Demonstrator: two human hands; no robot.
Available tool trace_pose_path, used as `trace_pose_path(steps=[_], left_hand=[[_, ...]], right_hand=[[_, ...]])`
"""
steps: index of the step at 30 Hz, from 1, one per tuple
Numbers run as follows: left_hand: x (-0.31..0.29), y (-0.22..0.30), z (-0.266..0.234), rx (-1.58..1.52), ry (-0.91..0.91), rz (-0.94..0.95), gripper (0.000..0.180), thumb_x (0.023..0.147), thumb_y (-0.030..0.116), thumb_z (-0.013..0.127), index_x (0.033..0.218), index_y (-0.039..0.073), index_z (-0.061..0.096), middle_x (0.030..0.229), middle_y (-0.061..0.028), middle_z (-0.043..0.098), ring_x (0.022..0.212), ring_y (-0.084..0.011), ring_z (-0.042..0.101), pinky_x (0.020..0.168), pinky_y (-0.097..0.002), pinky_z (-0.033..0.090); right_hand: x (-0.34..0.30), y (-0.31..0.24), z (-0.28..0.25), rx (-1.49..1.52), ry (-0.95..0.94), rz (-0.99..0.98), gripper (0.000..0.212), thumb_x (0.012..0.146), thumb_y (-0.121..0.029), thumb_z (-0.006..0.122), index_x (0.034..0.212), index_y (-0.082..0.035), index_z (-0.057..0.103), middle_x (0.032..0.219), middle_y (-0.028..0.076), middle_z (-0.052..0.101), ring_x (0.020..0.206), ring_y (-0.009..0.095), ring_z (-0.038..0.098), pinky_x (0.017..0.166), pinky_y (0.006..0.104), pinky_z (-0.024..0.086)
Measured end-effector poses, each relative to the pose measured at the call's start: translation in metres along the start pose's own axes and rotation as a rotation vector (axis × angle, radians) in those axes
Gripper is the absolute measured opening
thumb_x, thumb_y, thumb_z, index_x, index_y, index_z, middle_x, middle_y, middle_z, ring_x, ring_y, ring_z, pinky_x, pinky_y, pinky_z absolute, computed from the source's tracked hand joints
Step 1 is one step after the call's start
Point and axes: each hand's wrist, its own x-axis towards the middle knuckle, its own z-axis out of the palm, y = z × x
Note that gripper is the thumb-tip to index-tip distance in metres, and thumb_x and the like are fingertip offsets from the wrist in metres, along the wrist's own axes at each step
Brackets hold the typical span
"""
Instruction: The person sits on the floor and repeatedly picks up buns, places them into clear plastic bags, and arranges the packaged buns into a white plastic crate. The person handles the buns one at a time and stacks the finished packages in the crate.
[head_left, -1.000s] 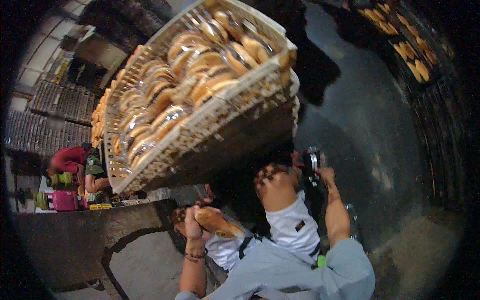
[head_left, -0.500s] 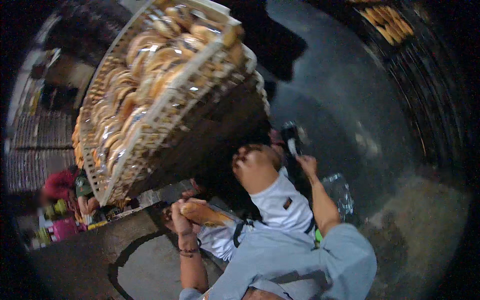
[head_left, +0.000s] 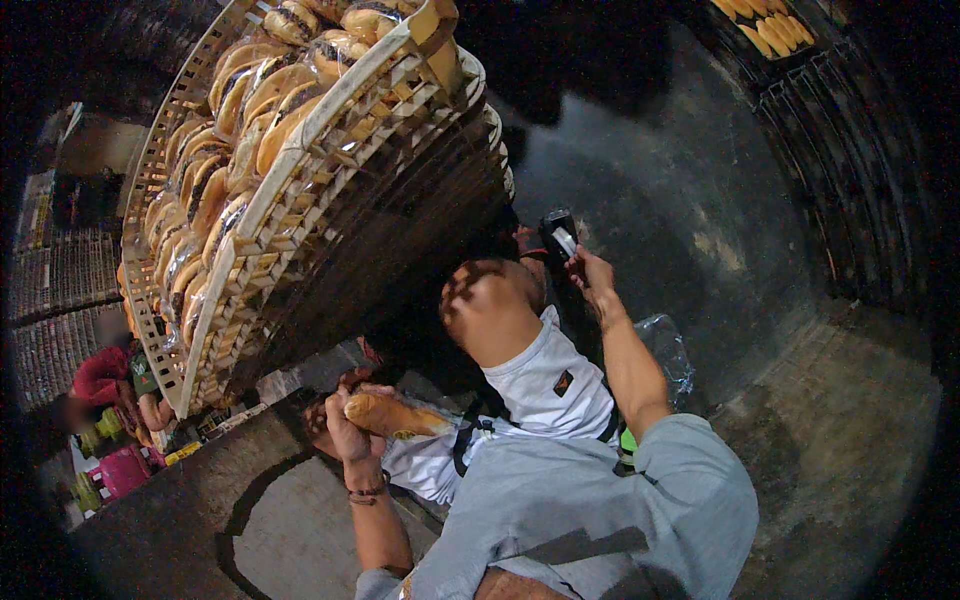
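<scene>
My left hand is closed around a long golden bread roll above my left thigh; what looks like clear wrapping or a cut shows at the roll's far end, too unclear to tell. Past my right knee, my right hand grips a slim tool with a pale, whitish part; its exact kind does not show. The tool's end is at a small dark container, and I cannot tell how deep it reaches inside.
Stacked cream plastic crates of wrapped filled rolls rise at the upper left. A clear plastic bag lies right of my right forearm. Dark racks with a tray of long rolls stand far right. Another person is at far left.
The whole view has shifted, with the crates and both arms a little farther left and up in it. My right hand's tool stays by the dark container; the roll stays in my left hand.
</scene>
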Motion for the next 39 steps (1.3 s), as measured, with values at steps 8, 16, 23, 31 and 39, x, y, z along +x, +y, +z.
trace_pose_path(steps=[8,16,23,31,39], left_hand=[[0.001,0.004,0.01,-0.012,0.038,0.0,0.056,0.099,0.049,0.038,0.105,-0.001,0.063,0.094,-0.0226,0.071,0.084,-0.0377,0.069,0.081,-0.0499,0.057],[-0.003,0.005,0.023,0.014,-0.024,0.017,0.048,0.098,0.04,0.041,0.115,-0.002,0.057,0.09,-0.022,0.071,0.083,-0.0342,0.069,0.079,-0.045,0.057],[-0.007,0.006,0.021,0.028,-0.023,0.03,0.048,0.098,0.038,0.043,0.122,-0.001,0.054,0.09,-0.0224,0.07,0.084,-0.0332,0.069,0.08,-0.0435,0.057],[-0.005,-0.001,0.01,-0.005,-0.01,0.009,0.046,0.096,0.036,0.044,0.121,-0.001,0.055,0.091,-0.0227,0.07,0.087,-0.0338,0.068,0.081,-0.0443,0.055],[-0.006,0.002,0.008,0.048,0.012,0.034,0.049,0.096,0.038,0.042,0.121,-0.003,0.055,0.09,-0.0236,0.07,0.084,-0.0327,0.067,0.08,-0.0433,0.055]], right_hand=[[0.002,0.009,0.01,0.468,0.077,0.081,0.024,0.094,-0.028,0.069,0.079,-0.01,0.06,0.074,0.005,0.064,0.065,0.018,0.066,0.048,0.0251,0.044],[0.02,0.007,0.001,0.206,0.058,0.073,0.022,0.095,-0.026,0.068,0.082,-0.01,0.062,0.072,0.007,0.067,0.054,0.018,0.061,0.04,0.0264,0.042],[0.034,-0.006,0.037,0.087,0.187,-0.002,0.024,0.093,-0.027,0.071,0.083,-0.006,0.066,0.068,0.006,0.067,0.052,0.015,0.062,0.04,0.0263,0.044],[0.038,0.013,0.021,-0.141,0.233,-0.047,0.029,0.095,-0.024,0.067,0.079,0.0,0.066,0.069,0.008,0.068,0.053,0.015,0.063,0.042,0.0267,0.047],[0.054,0.007,0.028,-0.235,0.257,-0.035,0.028,0.095,-0.023,0.068,0.085,0.003,0.069,0.068,0.007,0.066,0.056,0.015,0.065,0.043,0.0284,0.049]])
